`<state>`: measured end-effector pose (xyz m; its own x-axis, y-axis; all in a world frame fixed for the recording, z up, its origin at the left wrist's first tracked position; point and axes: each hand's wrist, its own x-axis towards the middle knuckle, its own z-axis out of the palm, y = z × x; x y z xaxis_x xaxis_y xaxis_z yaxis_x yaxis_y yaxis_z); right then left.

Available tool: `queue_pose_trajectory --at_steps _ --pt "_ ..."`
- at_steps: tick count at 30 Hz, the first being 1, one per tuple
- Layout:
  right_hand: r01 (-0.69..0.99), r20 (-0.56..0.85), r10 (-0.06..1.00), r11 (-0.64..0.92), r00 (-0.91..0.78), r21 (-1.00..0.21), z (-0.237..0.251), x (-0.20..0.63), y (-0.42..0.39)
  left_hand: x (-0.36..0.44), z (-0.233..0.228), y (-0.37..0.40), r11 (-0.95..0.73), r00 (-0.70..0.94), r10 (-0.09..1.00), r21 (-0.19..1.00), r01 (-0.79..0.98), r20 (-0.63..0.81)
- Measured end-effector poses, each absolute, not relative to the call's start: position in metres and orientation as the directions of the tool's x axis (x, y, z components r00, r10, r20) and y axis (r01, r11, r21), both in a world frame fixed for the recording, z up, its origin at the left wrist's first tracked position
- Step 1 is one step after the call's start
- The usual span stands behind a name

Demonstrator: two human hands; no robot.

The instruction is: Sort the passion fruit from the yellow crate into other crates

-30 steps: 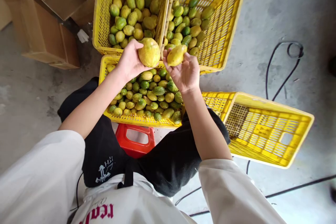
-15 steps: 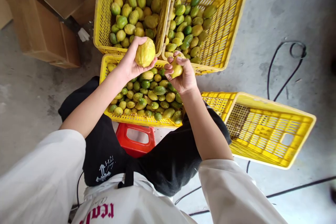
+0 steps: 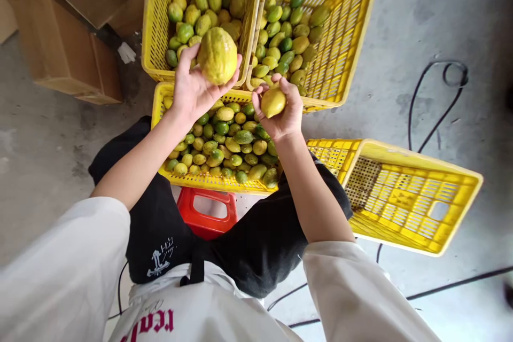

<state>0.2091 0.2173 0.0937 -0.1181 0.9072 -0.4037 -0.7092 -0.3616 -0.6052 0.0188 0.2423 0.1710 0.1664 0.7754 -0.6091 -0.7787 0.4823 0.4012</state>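
My left hand [image 3: 192, 88] grips a large, ribbed yellow lemon [image 3: 218, 56], held up over the front edge of the back left crate [image 3: 160, 26]. In my right hand [image 3: 286, 115] a smaller yellow lemon [image 3: 273, 102] rests, with the fingers curled round it and its pointed end towards me. Both hands are above the near crate [image 3: 224, 188], which holds many green and yellow lemons [image 3: 232, 144]. Larger lemons [image 3: 202, 24] lie in the back left crate, and mostly green ones [image 3: 286, 45] in the back right crate [image 3: 352, 37].
A yellow crate [image 3: 420, 192] lies tipped on its side at my right knee. Under the near crate shows a red stool [image 3: 206, 224]. Cardboard boxes [image 3: 64, 43] stand at the far left. Black cables [image 3: 412, 101] run over the grey floor on the right.
The left hand has raised the large lemon up and slightly leftward, closer to the camera. My right hand has turned and loosened, so more of the small lemon shows.
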Motion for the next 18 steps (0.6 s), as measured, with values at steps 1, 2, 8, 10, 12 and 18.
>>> queue_pose_trajectory --at_steps 1,2,8,10,12,18 --pt "-0.710 -0.420 0.901 -0.369 -0.114 -0.599 0.091 0.211 0.218 0.019 0.170 0.242 0.464 0.148 0.780 0.404 -0.788 -0.608" --pt "-0.709 -0.437 0.891 -0.386 -0.121 -0.591 0.088 0.212 0.218 0.020 0.169 0.242 0.443 0.124 0.783 0.406 -0.799 -0.609" --pt "-0.660 -0.514 0.843 -0.477 -0.158 -0.580 0.082 0.216 0.221 0.025 0.163 0.239 0.499 0.216 0.757 0.333 -0.800 -0.616" --pt "-0.628 -0.536 0.831 -0.498 -0.149 -0.598 0.085 0.216 0.222 0.026 0.163 0.239 0.519 0.239 0.748 0.321 -0.793 -0.619" --pt "-0.576 -0.565 0.816 -0.520 -0.119 -0.631 0.088 0.216 0.221 0.027 0.162 0.240 0.513 0.214 0.736 0.323 -0.796 -0.642" --pt "-0.610 -0.494 0.869 -0.410 -0.035 -0.678 0.093 0.209 0.218 0.026 0.158 0.239 0.510 0.197 0.735 0.338 -0.791 -0.649"
